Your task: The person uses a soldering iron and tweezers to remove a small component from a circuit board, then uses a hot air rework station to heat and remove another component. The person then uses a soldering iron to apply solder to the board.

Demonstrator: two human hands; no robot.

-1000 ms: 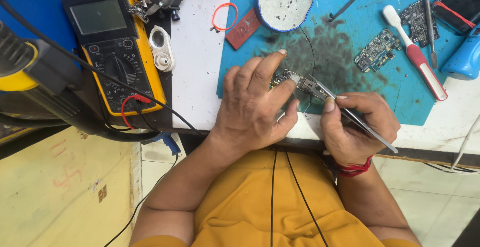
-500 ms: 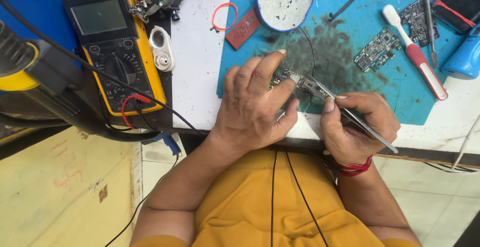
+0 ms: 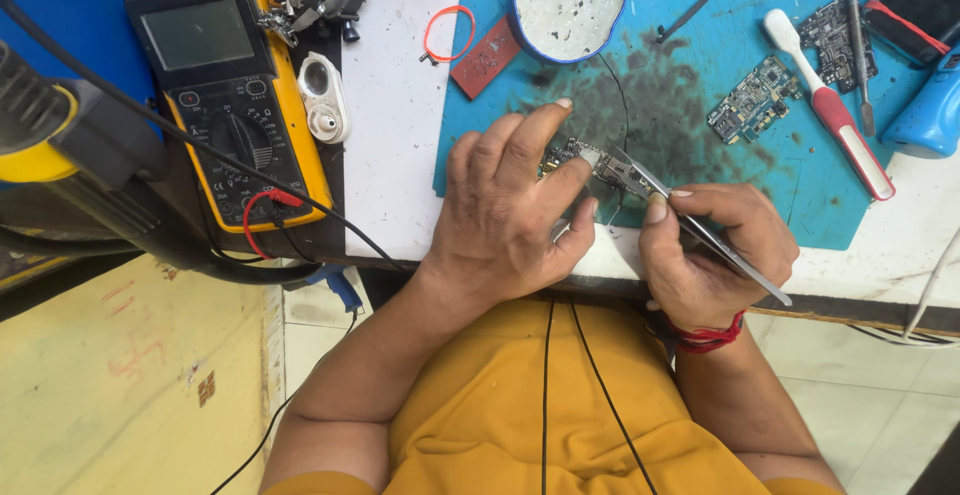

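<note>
Circuit board [image 3: 590, 163] being held on the blue mat [image 3: 700, 125], head view.

The left hand [image 3: 510, 215] is pinching the small circuit board between thumb and fingers, at 12 o'clock from the wrist, near the mat's front edge. The right hand [image 3: 715, 250] is closing around metal tweezers [image 3: 700, 230], whose tips are touching the board's right end. At 1 o'clock from the board another circuit board [image 3: 752, 107] is lying beside a red-and-white brush [image 3: 830, 105]. At 10 o'clock a yellow multimeter [image 3: 225, 85] is resting.
</note>
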